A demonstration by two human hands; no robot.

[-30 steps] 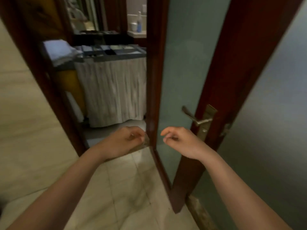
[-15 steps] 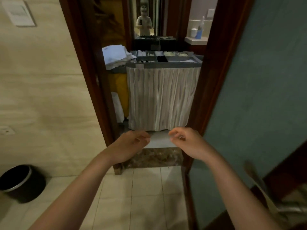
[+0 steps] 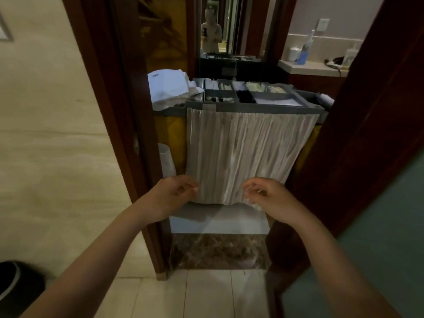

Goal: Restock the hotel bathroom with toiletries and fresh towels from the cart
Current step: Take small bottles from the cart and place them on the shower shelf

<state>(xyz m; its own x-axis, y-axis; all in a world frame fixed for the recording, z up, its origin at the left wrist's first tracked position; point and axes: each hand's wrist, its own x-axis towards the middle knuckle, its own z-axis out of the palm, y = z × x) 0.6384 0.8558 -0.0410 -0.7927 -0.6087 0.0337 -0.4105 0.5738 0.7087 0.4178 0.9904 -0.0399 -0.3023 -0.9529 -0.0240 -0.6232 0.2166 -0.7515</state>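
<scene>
Obs: housekeeping cart (image 3: 252, 106) parked just outside the bathroom doorway, filling the opening between the door frame (image 3: 128, 134) and the open door (image 3: 367, 134). Top tray is divided into compartments holding small toiletry items; individual items too small and dim to identify. Folded white towels (image 3: 169, 90) stacked at the tray's left end, hanging over its edge. Pleated pale curtain (image 3: 243, 154) hangs from the tray front and covers whatever sits on the shelves behind it.

Hands: left hand (image 3: 172, 198) and right hand (image 3: 270, 198) both raised in front of the curtain's lower hem, one at each side. Fingers on both are loosely curled and hold nothing. Cannot tell whether fingertips touch the fabric or sit just short of it.

Key relation: the supplies lie straight ahead and above the hands. The tray's long axis runs left to right across the doorway. The towels are up and to the left, so the left hand is the nearer one; the tray compartments favour the right.

Judgement: restocking pickup not yet begun; next move likely a reach up to the tray, or parting the curtain.

Hidden: cart interior, its wheels, its right end behind the door. Bin (image 3: 13, 285) cut off at the frame's lower left. Far counter (image 3: 314, 67) with bottles is blurred
</scene>
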